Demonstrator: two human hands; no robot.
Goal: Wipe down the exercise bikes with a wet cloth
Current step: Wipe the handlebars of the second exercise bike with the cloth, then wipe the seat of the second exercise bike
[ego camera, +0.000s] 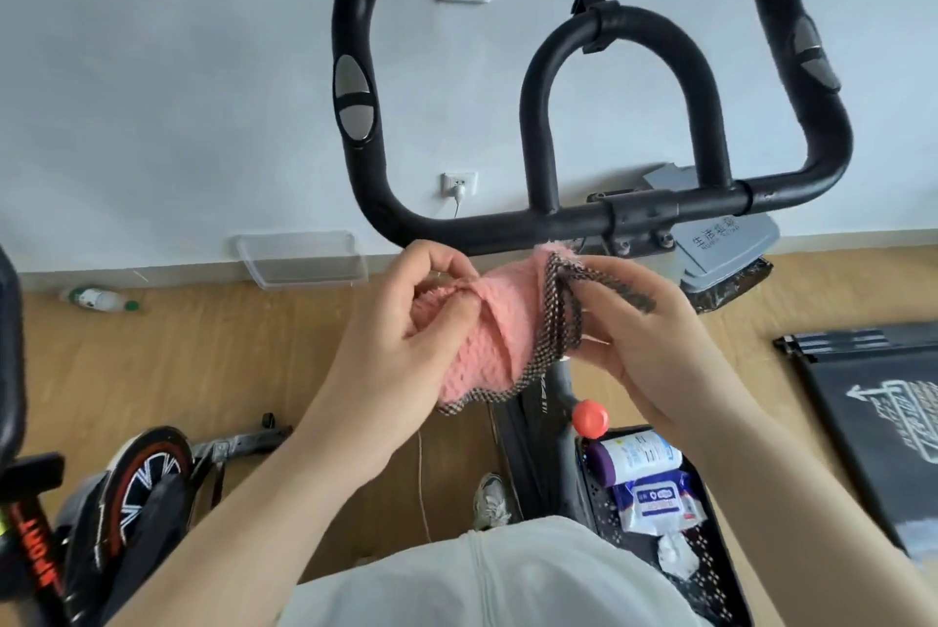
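Pink fleecy cloth [487, 327] with a dark checked border is held up between both hands, just in front of and slightly below the crossbar of the exercise bike's black handlebar [507, 224]. Whether its top edge touches the bar cannot be told. The left hand [401, 322] pinches a fold of the pink fleece between curled thumb and forefinger, with the other fingers bent in against the fabric. The right hand [655, 347] grips the checked border, its fingers curled under it, and a loose strip of the border lies across the thumb side of the hand. Below the cloth a red knob [590, 417] sits on the bike's frame. Just right of the knob, a black perforated tray [721, 586] holds a wipes canister [637, 461], a packet of wet wipes [657, 504] and a crumpled tissue [677, 553]. At lower left is a red-trimmed flywheel [144, 479]. On the wooden floor [228, 373] by the white wall, a plastic bottle [99, 299] lies on its side near a clear plastic lid [302, 258]. The lower wall socket [460, 183] has a plug in it.
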